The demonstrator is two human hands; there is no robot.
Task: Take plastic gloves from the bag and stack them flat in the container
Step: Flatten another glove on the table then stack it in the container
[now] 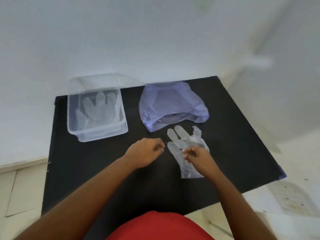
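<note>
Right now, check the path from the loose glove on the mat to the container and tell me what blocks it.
Nothing visible blocks it. The glove lies under the right hand; the container sits open to the far left. Only the left hand hovers between them; the bag sits behind the route.

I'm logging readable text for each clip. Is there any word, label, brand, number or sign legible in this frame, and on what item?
None can be read.
Clear plastic container: no label or print visible.
Purple plastic bag: plain, no print visible.
Clear plastic glove on the black table: no marking.
Gloves in the container: no marking.
Left hand and right hand: no lettering on them; the view is slightly blurred.
</note>
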